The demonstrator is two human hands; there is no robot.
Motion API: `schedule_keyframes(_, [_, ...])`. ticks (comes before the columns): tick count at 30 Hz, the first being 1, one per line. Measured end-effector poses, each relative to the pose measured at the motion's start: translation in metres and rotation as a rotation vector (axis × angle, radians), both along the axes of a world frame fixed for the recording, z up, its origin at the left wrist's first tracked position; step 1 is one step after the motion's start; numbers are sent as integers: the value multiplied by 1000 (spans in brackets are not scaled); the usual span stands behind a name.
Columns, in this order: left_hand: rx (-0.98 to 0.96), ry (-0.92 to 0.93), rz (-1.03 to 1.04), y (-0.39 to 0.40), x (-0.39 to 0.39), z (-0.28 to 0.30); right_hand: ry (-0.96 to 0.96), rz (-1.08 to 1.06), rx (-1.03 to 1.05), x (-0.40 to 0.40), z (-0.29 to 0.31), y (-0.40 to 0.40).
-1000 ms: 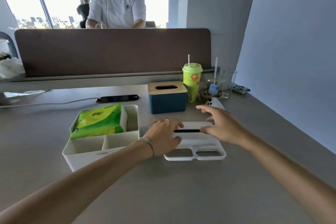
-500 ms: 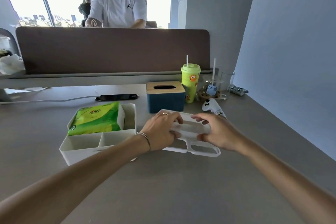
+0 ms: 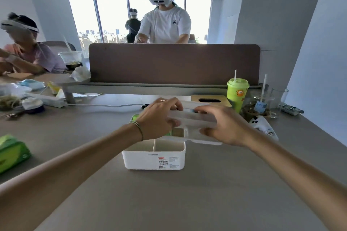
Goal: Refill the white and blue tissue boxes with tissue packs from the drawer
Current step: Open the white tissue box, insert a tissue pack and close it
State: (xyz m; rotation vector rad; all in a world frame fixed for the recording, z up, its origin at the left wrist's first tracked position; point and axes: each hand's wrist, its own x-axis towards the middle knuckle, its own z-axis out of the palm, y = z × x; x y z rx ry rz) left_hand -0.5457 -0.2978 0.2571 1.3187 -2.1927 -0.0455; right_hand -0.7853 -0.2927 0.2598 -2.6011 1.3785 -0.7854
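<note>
The white tissue box (image 3: 154,159) stands open in the middle of the desk, with a green tissue pack (image 3: 134,117) mostly hidden behind my left hand. I hold the white lid (image 3: 195,118) tilted above the box's far right side. My left hand (image 3: 159,116) grips its left end, my right hand (image 3: 223,125) its right end. The blue tissue box's wooden lid (image 3: 212,98) shows just behind the white lid. A second green tissue pack (image 3: 11,153) lies at the desk's left edge.
A green cup with a straw (image 3: 237,93), a glass (image 3: 278,99), a white controller (image 3: 262,124) and small items crowd the back right. A brown divider (image 3: 172,62) runs behind. A cable (image 3: 105,105) and clutter lie left, where a person sits; another stands beyond the divider.
Both hands lifted the white lid off the desk and carried it left over the open white box. The view swung left, revealing the left side of the desk.
</note>
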Motion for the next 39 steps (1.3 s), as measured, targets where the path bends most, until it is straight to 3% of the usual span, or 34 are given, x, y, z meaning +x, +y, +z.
schedule_keyframes(12, [-3,-25,97,12,94,-19,13,117,5,91,-15,-19])
schedule_keyframes(39, [24,-67,78,0,96,-55,46,83,37,88,-47,-28])
